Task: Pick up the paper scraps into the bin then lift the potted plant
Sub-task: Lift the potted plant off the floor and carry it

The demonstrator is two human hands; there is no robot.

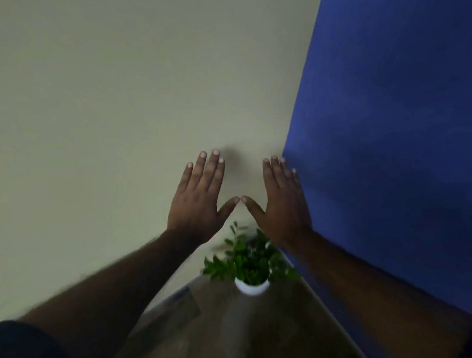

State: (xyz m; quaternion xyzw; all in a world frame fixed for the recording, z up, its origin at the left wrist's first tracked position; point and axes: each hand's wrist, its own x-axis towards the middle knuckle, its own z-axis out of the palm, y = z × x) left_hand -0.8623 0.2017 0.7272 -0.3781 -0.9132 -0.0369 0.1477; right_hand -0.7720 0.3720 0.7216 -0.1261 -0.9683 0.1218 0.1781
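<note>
Step in hand, by judgement: neither scrap collection nor lifting is under way. Left hand (pixel 199 198) and right hand (pixel 280 200) are raised mid-frame, fingers straight and wide, holding nothing, thumb tips meeting. One potted plant (pixel 250 265) stands on the desk (pixel 213 336), lower centre. Paper scraps: none visible. Bin: none visible. Next move requires lowering both hands.

Dim, soft-focus view with blurred forearms and a faint wall shadow.
</note>
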